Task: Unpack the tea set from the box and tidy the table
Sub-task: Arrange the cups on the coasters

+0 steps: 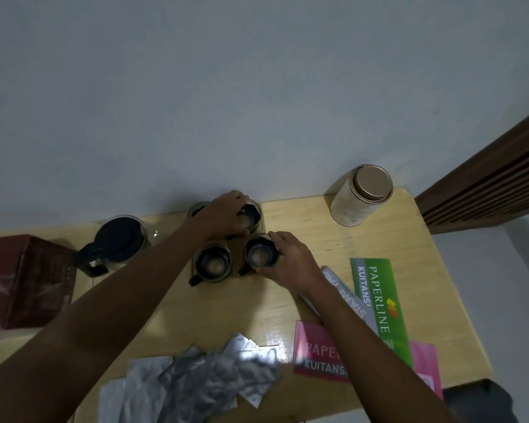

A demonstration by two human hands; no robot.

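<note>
Several glass cups with black handles stand near the wall on the pale wooden table (388,248). My left hand (223,213) is curled around the far cup (250,216) by the wall. My right hand (290,257) grips the near right cup (259,254) by its side. A third cup (212,262) stands free to the left of it, and another cup (196,208) is mostly hidden behind my left hand. A glass teapot (118,242) with a black lid and handle stands further left. The dark red box (25,279) lies at the left edge.
A cylindrical tin (359,195) with a brown lid stands at the back right. Green (379,300) and pink (315,349) receipt booklets and a grey one (333,282) lie at the right. Crumpled silver wrapping sheets (196,380) cover the near edge. A wooden slatted panel (486,190) rises at the right.
</note>
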